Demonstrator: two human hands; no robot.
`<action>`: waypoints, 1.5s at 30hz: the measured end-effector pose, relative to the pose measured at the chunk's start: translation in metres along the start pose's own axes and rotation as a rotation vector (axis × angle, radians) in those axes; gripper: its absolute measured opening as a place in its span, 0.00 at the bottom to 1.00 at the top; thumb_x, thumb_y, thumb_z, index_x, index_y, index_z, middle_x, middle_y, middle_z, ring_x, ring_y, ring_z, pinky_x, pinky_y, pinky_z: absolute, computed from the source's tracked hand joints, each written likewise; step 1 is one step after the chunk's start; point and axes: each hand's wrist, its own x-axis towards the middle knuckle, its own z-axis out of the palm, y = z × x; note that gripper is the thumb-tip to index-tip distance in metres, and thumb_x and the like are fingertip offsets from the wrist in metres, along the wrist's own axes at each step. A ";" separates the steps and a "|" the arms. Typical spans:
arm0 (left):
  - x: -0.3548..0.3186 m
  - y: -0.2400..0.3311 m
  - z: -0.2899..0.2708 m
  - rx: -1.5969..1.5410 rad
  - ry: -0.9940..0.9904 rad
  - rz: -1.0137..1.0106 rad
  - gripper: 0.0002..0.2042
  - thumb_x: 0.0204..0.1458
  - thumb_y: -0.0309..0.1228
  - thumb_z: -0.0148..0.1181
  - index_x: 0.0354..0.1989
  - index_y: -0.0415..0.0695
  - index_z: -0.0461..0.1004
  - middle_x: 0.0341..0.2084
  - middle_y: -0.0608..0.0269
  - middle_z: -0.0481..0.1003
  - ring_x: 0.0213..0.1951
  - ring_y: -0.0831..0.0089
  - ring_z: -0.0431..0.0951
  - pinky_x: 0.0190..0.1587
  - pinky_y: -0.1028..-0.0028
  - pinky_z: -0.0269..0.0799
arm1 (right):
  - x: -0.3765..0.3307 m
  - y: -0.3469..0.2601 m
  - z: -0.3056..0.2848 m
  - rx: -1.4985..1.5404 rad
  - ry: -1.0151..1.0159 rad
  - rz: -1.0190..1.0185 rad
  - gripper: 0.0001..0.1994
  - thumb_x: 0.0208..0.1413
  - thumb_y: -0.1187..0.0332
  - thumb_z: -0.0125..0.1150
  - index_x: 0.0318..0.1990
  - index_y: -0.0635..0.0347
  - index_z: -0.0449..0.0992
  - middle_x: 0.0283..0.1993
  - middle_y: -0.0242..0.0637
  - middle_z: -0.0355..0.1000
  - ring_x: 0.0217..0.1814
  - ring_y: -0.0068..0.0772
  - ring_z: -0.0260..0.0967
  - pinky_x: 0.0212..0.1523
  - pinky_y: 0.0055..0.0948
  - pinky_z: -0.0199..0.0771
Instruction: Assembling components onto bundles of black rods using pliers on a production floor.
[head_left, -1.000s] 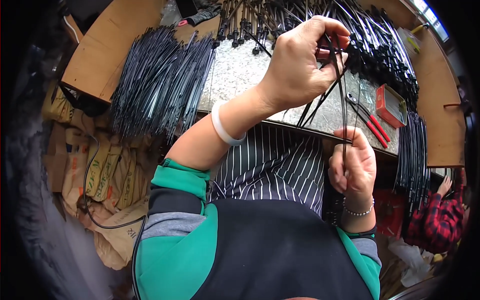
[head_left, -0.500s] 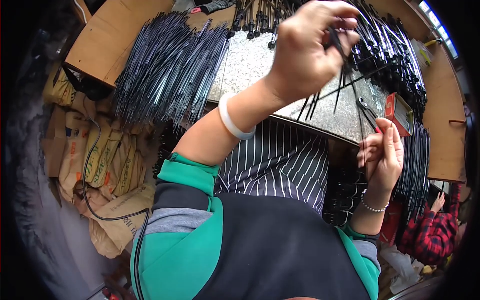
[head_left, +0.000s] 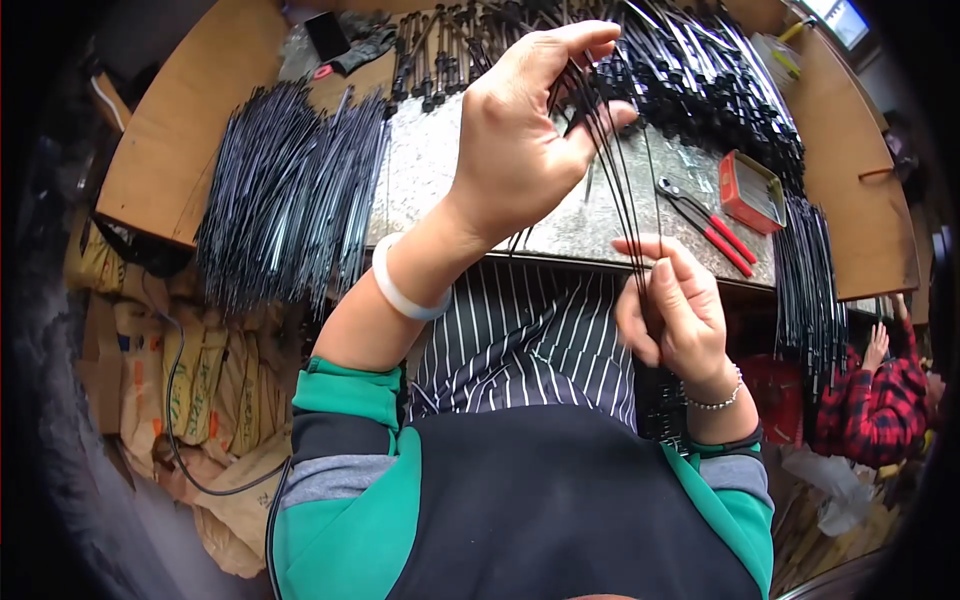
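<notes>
Several thin, flexible black rods [head_left: 618, 175] stretch between my two hands above the front edge of the speckled worktop [head_left: 425, 175]. My left hand [head_left: 525, 130] is raised, its fingers curved around their upper part with the thumb out to the right. Lower down and to the right, my right hand [head_left: 685, 312] pinches the rods near their lower ends between thumb and fingers. Just beyond it lie pliers with red handles [head_left: 715, 230]. A red open box [head_left: 752, 192] stands beside the pliers.
A dense pile of dark thin rods [head_left: 290, 200] overhangs the worktop's left edge. Black rods with thick ends [head_left: 690, 90] crowd the back, and another bundle [head_left: 808, 290] hangs at right. Wooden panels [head_left: 185, 130] flank the table. A person in a checked sleeve [head_left: 870, 410] is at far right.
Both hands have shifted left in the picture, partly because the view has turned. The rods now run clearly from the left hand down to the right, which has come away from the pliers.
</notes>
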 end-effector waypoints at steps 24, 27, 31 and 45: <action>-0.217 0.116 -0.241 0.326 -0.457 -1.409 0.13 0.52 0.33 0.55 0.19 0.37 0.72 0.07 0.65 0.66 0.11 0.80 0.66 0.15 0.77 0.59 | 0.046 0.084 0.110 0.059 0.380 -0.287 0.19 0.64 0.67 0.32 0.56 0.73 0.56 0.17 0.30 0.58 0.07 0.12 0.41 0.05 0.11 0.43; -0.214 0.149 -0.216 -0.437 0.073 -1.531 0.11 0.55 0.32 0.51 0.24 0.39 0.72 0.10 0.74 0.65 0.12 0.90 0.60 0.14 0.85 0.53 | 0.054 0.106 0.136 -0.051 0.329 -0.301 0.17 0.64 0.67 0.32 0.54 0.71 0.56 0.31 0.46 0.72 0.21 0.26 0.70 0.21 0.16 0.72; -0.227 0.163 -0.174 -0.421 -0.153 -1.204 0.07 0.50 0.25 0.56 0.22 0.36 0.72 0.12 0.65 0.70 0.15 0.84 0.68 0.17 0.80 0.62 | 0.065 0.132 0.167 0.049 0.225 -0.230 0.17 0.64 0.66 0.33 0.54 0.70 0.55 0.41 0.55 0.70 0.39 0.42 0.74 0.38 0.30 0.78; -0.197 0.129 -0.105 -0.351 -0.271 -0.899 0.06 0.45 0.25 0.60 0.20 0.39 0.71 0.14 0.60 0.69 0.13 0.69 0.68 0.16 0.74 0.63 | 0.087 0.094 0.130 0.131 0.224 -0.253 0.14 0.63 0.69 0.38 0.53 0.66 0.59 0.35 0.39 0.68 0.21 0.16 0.63 0.13 0.11 0.60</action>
